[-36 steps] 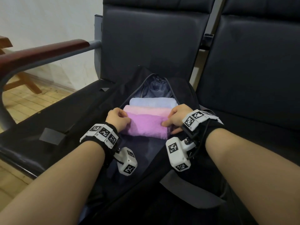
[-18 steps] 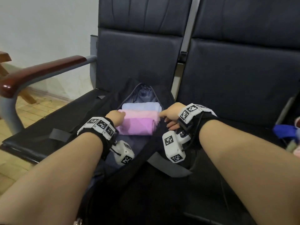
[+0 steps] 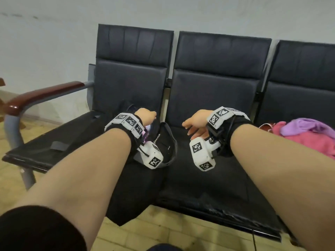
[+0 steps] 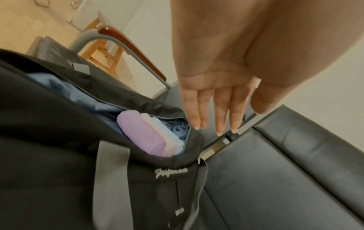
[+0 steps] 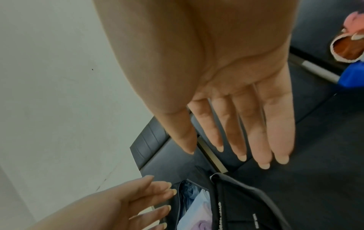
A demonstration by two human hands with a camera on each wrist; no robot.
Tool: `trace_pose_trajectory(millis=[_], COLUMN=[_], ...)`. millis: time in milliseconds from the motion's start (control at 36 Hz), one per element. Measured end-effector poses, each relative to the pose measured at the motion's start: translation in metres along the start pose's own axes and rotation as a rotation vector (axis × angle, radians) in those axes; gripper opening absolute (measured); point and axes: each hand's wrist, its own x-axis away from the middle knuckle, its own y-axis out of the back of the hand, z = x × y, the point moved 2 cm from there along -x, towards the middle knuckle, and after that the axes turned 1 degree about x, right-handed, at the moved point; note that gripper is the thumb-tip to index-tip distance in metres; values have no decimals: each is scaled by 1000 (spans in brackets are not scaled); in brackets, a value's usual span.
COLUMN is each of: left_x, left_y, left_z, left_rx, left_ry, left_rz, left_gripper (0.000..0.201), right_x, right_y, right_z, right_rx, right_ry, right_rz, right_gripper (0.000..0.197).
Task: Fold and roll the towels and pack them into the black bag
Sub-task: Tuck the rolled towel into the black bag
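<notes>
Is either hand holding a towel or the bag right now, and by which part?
Nothing is held. The left hand is open above the black bag, and the right hand is open over the seat. The rolled towels lie inside the bag, untouched.

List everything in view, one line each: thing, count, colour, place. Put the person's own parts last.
black bag: one, black with grey straps, open on the left seat.
rolled towels: three, purple, pink, light blue, side by side inside the bag.
loose towels: a pile, pink and purple, on the right seat.
bench: three dark seats, against the wall.
armrest: one, reddish-brown, at the bench's left end.
left hand: empty, fingers straight, above the bag.
right hand: empty, fingers straight, over the middle seat.
</notes>
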Motion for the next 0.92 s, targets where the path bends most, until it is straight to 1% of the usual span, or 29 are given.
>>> trace_pose_trajectory(millis=[83,139,194,222,278,333,444,528,611,667,750,806,861,917], left_x=[20,33,42,46,49,51,51,46,33,23,9,0,-9,-19], left_y=[-12,-20,-27,-32,-42,-53,-68,-73,-78,-85,-95,-103,-113,-124], left_z=[-34,-57,-80,-91,-111,-131,-169,-198,-228,-248,-282,-304,-325,-343], left_rx=[114,183,239,309,500,562,559,511,487,460,444,429,429,489], left_ry=[4,-20,0,24,73,43,-32,-73,-124,-147,-199,-233,-260,-288], left_rz=[-5,-18,-1,19,11,1,40,73,79,93,102,84,48,-15], left_gripper=[39,38,37,37,37,37,38,39,39,39,27,25,18,17], right_x=[27,43,57,63,72,77,78,74,68,64,59,54,46,37], right_y=[15,25,35,39,47,55,70,82,101,115,139,156,173,188], right_z=[-25,-43,-60,-69,-85,-101,-129,-147,-167,-184,-216,-238,-260,-281], right_rx=[28,45,60,65,73,74,44,18,-11,-4,-2,8,11,-16], right_ry=[-13,-23,-31,-35,-48,-63,-101,-133,-152,-179,-230,-250,-284,-322], right_rz=[-10,-14,-16,-15,-20,-26,-48,-67,-88,-117,-145,-177,-219,-242], right_gripper=[31,29,31,32,32,32,28,28,29,26,22,22,25,25])
